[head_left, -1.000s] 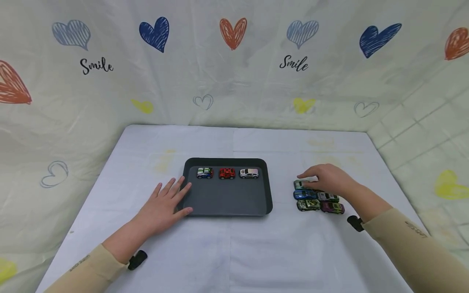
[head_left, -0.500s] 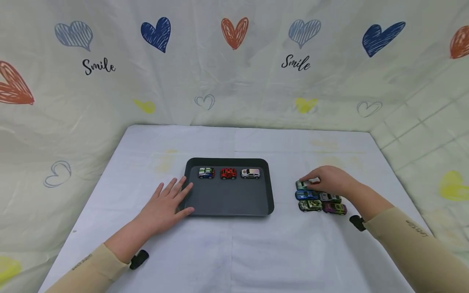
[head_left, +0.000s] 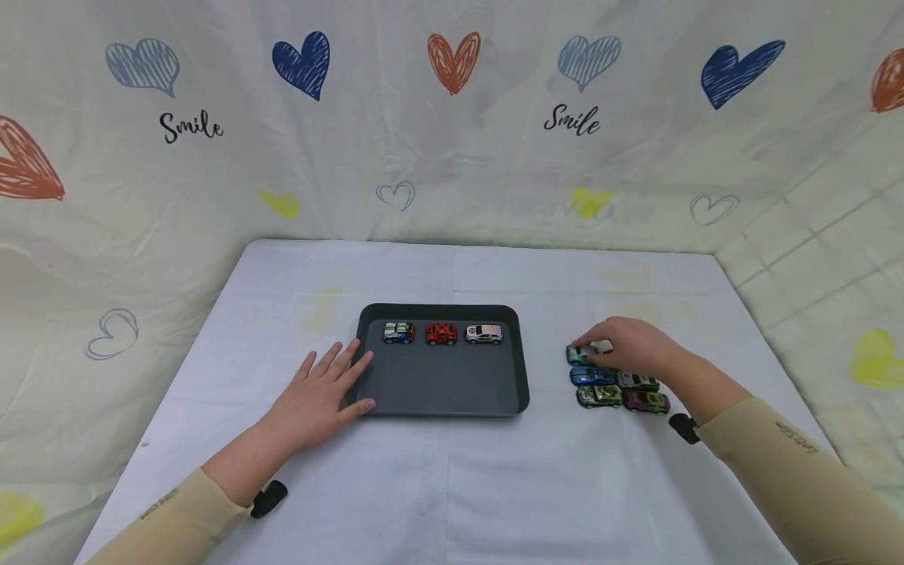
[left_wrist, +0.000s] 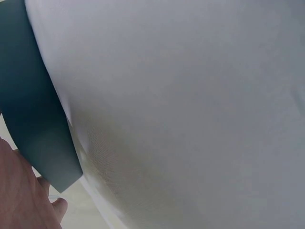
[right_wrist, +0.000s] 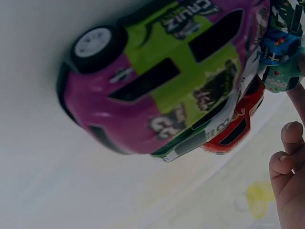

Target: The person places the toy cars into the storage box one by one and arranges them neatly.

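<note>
In the head view my left hand (head_left: 311, 400) lies with spread fingers on the left edge of the dark grey tray (head_left: 438, 404); the left wrist view shows that hand (left_wrist: 24, 195) beside the tray's side (left_wrist: 40, 109). Three toy cars stand in a row along the tray's far side, the middle one red (head_left: 441, 334). Thumb and fingers of my right hand (head_left: 632, 345) pinch a pale green car (head_left: 577, 355). Just nearer lie a blue car (head_left: 592, 376) and a purple-and-green car (head_left: 647, 402). A red car (right_wrist: 233, 136), seen in the right wrist view, is hidden by the hand in the head view.
A white cloth covers the table (head_left: 494, 494). Beside the blue car is a grey-and-green car (head_left: 638, 381), and nearer is a green patterned car (head_left: 599, 395). Cloth walls with printed hearts rise behind and at both sides.
The pale green car has shifted slightly left, away from the blue car, with my right hand on it. My left hand has stayed on the tray's edge.
</note>
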Demonstrator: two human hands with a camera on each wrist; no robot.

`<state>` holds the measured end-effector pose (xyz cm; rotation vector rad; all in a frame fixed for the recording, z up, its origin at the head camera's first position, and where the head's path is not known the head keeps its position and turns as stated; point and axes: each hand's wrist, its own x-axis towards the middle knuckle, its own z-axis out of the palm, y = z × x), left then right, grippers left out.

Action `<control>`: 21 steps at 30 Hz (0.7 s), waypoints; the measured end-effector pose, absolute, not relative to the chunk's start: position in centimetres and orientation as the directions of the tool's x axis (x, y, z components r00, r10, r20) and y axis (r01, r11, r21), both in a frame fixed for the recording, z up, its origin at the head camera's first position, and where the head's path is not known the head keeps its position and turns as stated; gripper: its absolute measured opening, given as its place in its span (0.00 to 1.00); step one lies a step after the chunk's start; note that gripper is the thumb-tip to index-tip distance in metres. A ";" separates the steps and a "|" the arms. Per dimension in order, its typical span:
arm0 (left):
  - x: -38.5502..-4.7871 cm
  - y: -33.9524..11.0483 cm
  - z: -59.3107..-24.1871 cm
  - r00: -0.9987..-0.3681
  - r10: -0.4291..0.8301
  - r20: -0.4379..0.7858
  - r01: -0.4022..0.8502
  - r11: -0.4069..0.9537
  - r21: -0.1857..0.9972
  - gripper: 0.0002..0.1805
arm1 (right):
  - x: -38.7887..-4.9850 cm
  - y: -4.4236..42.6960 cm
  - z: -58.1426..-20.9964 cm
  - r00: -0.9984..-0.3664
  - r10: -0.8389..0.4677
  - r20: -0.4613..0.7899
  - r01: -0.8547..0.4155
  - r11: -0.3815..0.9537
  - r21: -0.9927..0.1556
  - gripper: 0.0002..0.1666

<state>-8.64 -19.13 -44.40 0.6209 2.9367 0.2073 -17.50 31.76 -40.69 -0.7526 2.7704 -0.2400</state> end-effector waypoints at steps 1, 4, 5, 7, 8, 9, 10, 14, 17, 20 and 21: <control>-8.6 -19.1 -44.4 -0.906 0.410 -0.101 0.392 0.906 0.161 0.45 | -17.5 31.7 -40.6 -0.834 -0.516 -0.197 -0.471 0.851 -0.232 0.17; -8.6 -19.2 -44.4 -0.906 0.411 -0.101 0.392 0.905 0.164 0.45 | -17.7 31.6 -40.4 -0.838 -0.515 -0.179 -0.470 0.849 -0.244 0.17; -8.6 -19.2 -44.4 -0.906 0.411 -0.102 0.392 0.905 0.164 0.45 | -17.8 31.5 -40.4 -0.839 -0.515 -0.177 -0.469 0.848 -0.245 0.17; -8.6 -19.2 -44.4 -0.905 0.412 -0.101 0.393 0.904 0.165 0.45 | -17.9 31.4 -40.3 -0.837 -0.519 -0.172 -0.474 0.846 -0.242 0.17; -8.6 -19.2 -44.4 -0.905 0.413 -0.102 0.394 0.904 0.165 0.45 | -18.0 31.4 -40.2 -0.836 -0.521 -0.170 -0.478 0.845 -0.238 0.17; -8.6 -19.2 -44.4 -0.905 0.413 -0.103 0.394 0.904 0.164 0.45 | -18.0 31.3 -40.2 -0.836 -0.523 -0.166 -0.481 0.844 -0.237 0.17; -8.6 -19.2 -44.4 -0.905 0.413 -0.104 0.394 0.904 0.165 0.45 | -18.1 31.2 -40.1 -0.837 -0.523 -0.162 -0.482 0.844 -0.235 0.17; -8.6 -19.2 -44.4 -0.905 0.414 -0.104 0.394 0.904 0.165 0.46 | -18.4 30.4 -39.3 -0.841 -0.522 -0.140 -0.481 0.841 -0.247 0.16; -8.7 -19.3 -44.5 -0.905 0.413 -0.102 0.394 0.904 0.167 0.46 | -18.5 29.3 -38.5 -0.839 -0.530 -0.126 -0.489 0.834 -0.256 0.16; -8.7 -19.3 -44.5 -0.905 0.414 -0.101 0.395 0.903 0.168 0.45 | -18.7 27.9 -37.9 -0.827 -0.551 -0.112 -0.512 0.820 -0.255 0.16; -8.7 -19.2 -44.5 -0.904 0.415 -0.101 0.396 0.903 0.168 0.45 | -18.7 27.4 -37.7 -0.823 -0.557 -0.110 -0.518 0.816 -0.258 0.16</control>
